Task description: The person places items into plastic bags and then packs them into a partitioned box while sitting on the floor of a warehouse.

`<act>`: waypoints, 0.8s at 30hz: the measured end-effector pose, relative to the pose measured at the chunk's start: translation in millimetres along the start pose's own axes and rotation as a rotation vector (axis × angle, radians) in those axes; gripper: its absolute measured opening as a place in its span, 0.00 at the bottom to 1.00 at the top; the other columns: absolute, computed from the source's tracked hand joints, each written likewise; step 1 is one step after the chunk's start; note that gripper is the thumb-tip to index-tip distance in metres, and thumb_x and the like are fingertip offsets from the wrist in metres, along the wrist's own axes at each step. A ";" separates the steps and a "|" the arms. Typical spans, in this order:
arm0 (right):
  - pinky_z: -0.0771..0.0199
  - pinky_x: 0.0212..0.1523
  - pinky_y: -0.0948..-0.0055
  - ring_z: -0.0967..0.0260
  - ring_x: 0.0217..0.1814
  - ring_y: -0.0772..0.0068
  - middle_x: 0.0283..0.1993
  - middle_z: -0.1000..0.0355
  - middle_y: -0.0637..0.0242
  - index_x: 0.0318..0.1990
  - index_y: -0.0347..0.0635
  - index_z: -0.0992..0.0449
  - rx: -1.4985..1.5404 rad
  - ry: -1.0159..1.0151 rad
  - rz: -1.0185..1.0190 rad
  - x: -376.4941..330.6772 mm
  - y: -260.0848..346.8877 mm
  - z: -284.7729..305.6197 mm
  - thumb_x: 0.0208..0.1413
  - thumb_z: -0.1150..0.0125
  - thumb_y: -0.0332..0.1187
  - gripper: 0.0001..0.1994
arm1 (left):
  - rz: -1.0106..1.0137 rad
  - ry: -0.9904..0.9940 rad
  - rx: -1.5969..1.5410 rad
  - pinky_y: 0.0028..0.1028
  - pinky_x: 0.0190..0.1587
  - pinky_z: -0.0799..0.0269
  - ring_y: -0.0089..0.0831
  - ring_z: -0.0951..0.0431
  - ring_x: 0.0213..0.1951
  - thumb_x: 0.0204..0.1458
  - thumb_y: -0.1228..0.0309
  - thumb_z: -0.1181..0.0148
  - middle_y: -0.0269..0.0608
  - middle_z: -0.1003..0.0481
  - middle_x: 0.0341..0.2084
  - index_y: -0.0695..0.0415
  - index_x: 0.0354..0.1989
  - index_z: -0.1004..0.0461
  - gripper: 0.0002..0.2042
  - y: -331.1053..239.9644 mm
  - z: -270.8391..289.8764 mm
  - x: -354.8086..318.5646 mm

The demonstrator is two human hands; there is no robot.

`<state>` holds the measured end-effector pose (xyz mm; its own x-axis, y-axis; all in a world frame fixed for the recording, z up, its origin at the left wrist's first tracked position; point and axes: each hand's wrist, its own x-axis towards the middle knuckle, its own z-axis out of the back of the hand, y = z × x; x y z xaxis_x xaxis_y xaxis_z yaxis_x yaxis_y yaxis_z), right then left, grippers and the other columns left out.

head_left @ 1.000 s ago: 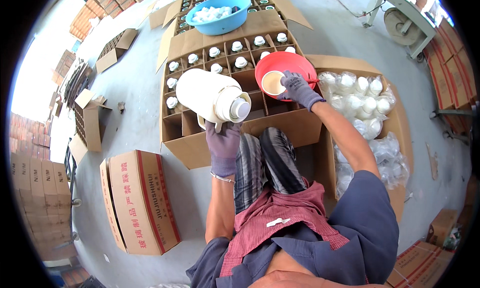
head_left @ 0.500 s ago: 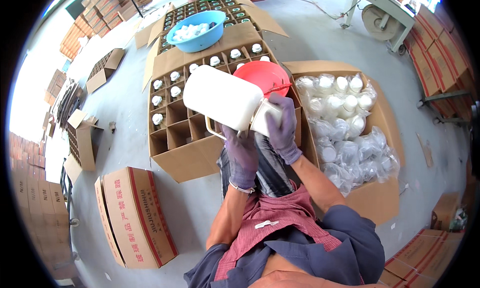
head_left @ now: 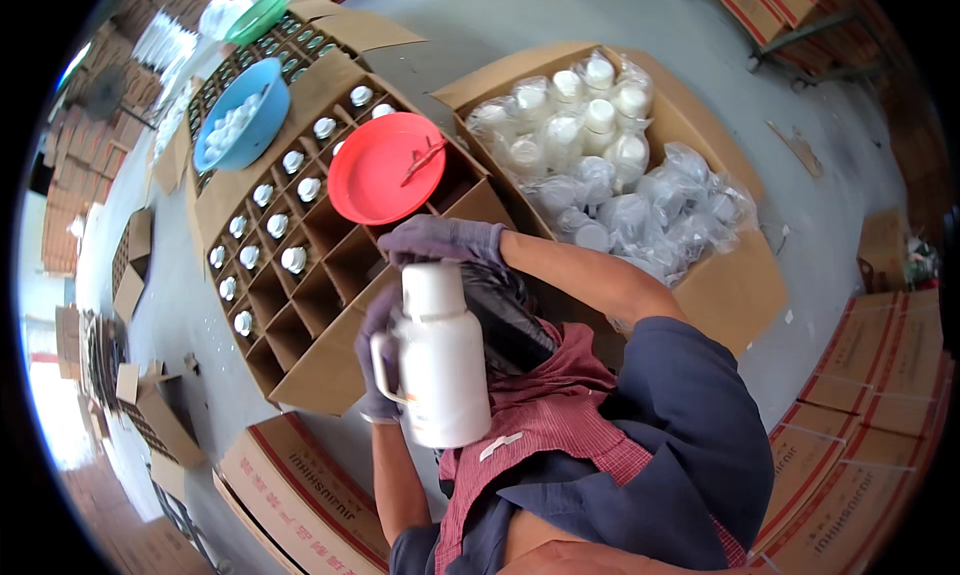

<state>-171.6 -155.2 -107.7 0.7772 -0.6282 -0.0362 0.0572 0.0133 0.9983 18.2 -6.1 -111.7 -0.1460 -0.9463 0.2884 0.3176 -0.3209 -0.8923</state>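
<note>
A white thermos flask [head_left: 440, 375] stands in front of my body, its cap [head_left: 432, 290] pointing away from me and its base toward my apron. My left hand [head_left: 378, 340], in a purple glove, grips the flask's side by the loop handle [head_left: 382, 367]; part of that hand is hidden behind the flask. Across the end of the cap lies my gloved right hand [head_left: 440, 240], its fingers together and curled over the far side, fingertips partly hidden. Just beyond is a divided carton [head_left: 330, 370] holding several white-capped flasks, with some compartments vacant.
A red basin [head_left: 375, 180] with a red strip in it rests on the divided carton. Behind it are a blue basin [head_left: 270, 120] of white pieces and a green basin [head_left: 258, 17]. An open carton [head_left: 740, 300] of plastic-wrapped white parts stands right; closed cartons [head_left: 300, 485] flank me.
The flask has swung round from cap toward me to cap away from me, and come closer to my body. My right hand moved with the cap. The view has turned rightward.
</note>
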 end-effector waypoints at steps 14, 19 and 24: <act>0.44 0.66 0.48 0.48 0.70 0.44 0.66 0.40 0.49 0.57 0.63 0.26 -0.817 -1.468 -0.972 -205.1 -189.2 373.7 0.48 0.42 0.56 0.27 | 0.414 -0.482 -0.096 0.35 0.65 0.40 0.40 0.32 0.61 0.67 0.67 0.60 0.53 0.31 0.59 0.69 0.63 0.37 0.22 -32.9 25.8 -36.0; 0.51 0.69 0.47 0.58 0.75 0.47 0.71 0.45 0.56 0.62 0.69 0.31 -0.799 -1.413 -1.122 -197.6 -204.1 415.3 0.49 0.43 0.56 0.30 | 0.432 -0.388 0.040 0.35 0.64 0.40 0.41 0.32 0.61 0.67 0.67 0.61 0.53 0.31 0.59 0.70 0.63 0.38 0.22 -5.7 14.0 7.8; 0.44 0.69 0.56 0.45 0.70 0.59 0.70 0.42 0.58 0.62 0.49 0.31 -0.959 -1.347 -0.697 -233.3 -211.1 451.1 0.55 0.44 0.44 0.26 | 0.445 -0.265 0.024 0.35 0.64 0.40 0.41 0.32 0.61 0.67 0.67 0.62 0.52 0.31 0.59 0.70 0.63 0.39 0.22 20.3 21.8 32.3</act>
<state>-647.7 -362.4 -289.1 -0.5124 -0.8451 0.1524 0.8054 -0.4114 0.4268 40.4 -44.0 -112.9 0.2496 -0.9677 -0.0363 0.3168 0.1170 -0.9413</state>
